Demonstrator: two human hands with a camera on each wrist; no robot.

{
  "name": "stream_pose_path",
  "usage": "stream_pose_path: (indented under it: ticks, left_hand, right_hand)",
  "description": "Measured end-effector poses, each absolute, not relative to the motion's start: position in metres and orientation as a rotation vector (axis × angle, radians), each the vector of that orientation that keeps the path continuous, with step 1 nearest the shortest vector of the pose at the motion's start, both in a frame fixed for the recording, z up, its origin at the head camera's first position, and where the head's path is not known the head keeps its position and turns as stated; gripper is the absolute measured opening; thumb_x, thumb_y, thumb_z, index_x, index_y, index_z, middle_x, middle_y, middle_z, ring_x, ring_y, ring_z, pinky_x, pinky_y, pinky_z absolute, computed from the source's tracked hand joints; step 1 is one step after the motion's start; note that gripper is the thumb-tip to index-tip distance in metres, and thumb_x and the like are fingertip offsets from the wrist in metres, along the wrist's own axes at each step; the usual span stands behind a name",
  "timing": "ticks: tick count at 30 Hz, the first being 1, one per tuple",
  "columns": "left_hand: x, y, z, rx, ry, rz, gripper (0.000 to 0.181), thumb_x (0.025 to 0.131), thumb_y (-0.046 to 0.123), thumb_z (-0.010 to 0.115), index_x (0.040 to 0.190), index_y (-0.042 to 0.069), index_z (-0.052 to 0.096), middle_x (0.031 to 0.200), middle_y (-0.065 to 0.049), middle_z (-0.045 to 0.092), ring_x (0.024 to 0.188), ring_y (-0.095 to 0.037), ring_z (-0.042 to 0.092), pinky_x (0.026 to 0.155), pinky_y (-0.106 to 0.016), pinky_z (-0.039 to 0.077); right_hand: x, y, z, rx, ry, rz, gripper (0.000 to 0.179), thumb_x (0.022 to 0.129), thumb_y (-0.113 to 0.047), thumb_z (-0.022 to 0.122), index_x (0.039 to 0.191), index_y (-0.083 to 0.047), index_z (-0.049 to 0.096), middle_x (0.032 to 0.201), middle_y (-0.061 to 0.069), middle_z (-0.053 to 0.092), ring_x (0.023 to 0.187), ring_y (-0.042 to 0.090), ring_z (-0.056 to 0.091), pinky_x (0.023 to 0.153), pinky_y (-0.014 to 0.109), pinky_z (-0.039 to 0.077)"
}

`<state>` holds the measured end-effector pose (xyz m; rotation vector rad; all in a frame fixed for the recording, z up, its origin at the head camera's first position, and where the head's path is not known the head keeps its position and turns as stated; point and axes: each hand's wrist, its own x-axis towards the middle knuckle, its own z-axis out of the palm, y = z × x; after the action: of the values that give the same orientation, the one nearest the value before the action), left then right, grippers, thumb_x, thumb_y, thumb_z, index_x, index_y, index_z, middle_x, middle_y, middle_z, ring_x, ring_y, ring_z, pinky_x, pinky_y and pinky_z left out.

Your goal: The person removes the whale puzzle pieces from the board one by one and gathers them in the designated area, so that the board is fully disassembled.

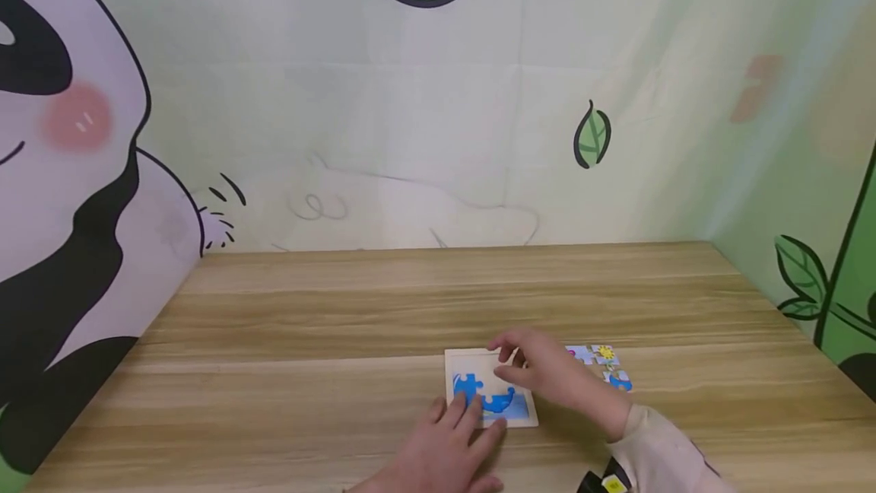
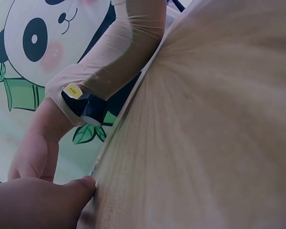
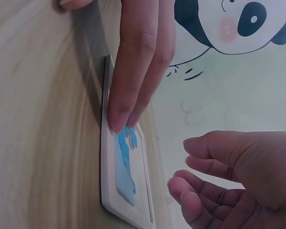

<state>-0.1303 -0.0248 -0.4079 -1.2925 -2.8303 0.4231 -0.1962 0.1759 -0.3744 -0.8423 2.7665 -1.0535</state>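
A square wooden puzzle board (image 1: 530, 422), partly filled with blue whale pieces (image 1: 498, 402), lies on the table. My left hand (image 1: 445, 440) rests on the board's near left part with its fingers extended, their tips touching the blue pieces in the right wrist view. Over the far right corner hovers my right hand (image 1: 541, 367). Its fingers are loosely bent, and a gap shows between thumb and fingers (image 3: 207, 145) with nothing in it. Several loose puzzle pieces (image 1: 618, 380) lie to the right of the board, partly hidden behind the right hand.
The wood-grain table (image 1: 274, 402) runs back to a wall (image 1: 438, 120) printed with leaves and a panda. A dark strap with a yellow tag (image 1: 614, 484) is on the right wrist, below a light sleeve (image 1: 667, 451).
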Motion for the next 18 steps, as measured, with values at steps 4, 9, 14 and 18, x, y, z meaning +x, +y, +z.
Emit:
stream_pose_path:
  ticks: [4, 9, 14, 18]
  left_hand:
    - [-0.13, -0.023, -0.408, -1.295, -2.893, 0.403, 0.067, 0.095, 0.068, 0.014, 0.148, 0.032, 0.035, 0.152, -0.006, 0.04, 0.136, -0.031, 0.043, 0.106, -0.043, 0.042]
    - [-0.128, -0.022, -0.408, -1.288, -2.899, 0.395, 0.066, 0.096, 0.066, 0.016, 0.148, 0.031, 0.034, 0.152, -0.007, 0.039, 0.136, -0.033, 0.044, 0.105, -0.043, 0.043]
    - [-0.126, -0.023, -0.409, -1.277, -2.906, 0.374, 0.065, 0.097, 0.064, 0.016, 0.149, 0.029, 0.033, 0.154, -0.009, 0.036, 0.137, -0.035, 0.042, 0.106, -0.043, 0.042]
    - [-0.124, -0.024, -0.412, -1.273, -2.829, 0.392, 0.064, 0.098, 0.063, 0.017, 0.148, 0.027, 0.036, 0.151, -0.011, 0.041, 0.134, -0.034, 0.045, 0.105, -0.042, 0.043]
  right_hand:
    - [-0.195, 0.167, -0.375, -0.815, 2.744, -1.044, 0.025, 0.088, -0.009, 0.067, 0.111, -0.002, 0.064, 0.089, 0.002, 0.063, 0.073, 0.007, 0.055, 0.062, 0.018, 0.047]
    - [-0.195, 0.159, -0.38, -0.777, 2.706, -1.031, 0.028, 0.088, -0.012, 0.067, 0.115, -0.001, 0.062, 0.09, 0.004, 0.061, 0.072, 0.01, 0.052, 0.062, 0.019, 0.045]
    - [-0.194, 0.151, -0.387, -0.763, 2.746, -0.97, 0.026, 0.086, -0.012, 0.069, 0.11, -0.001, 0.064, 0.089, 0.005, 0.06, 0.073, 0.01, 0.053, 0.065, 0.021, 0.045]
    - [-0.193, 0.145, -0.39, -0.712, 2.801, -0.896, 0.022, 0.085, -0.013, 0.071, 0.104, -0.004, 0.067, 0.089, 0.003, 0.059, 0.077, 0.011, 0.053, 0.067, 0.024, 0.045]
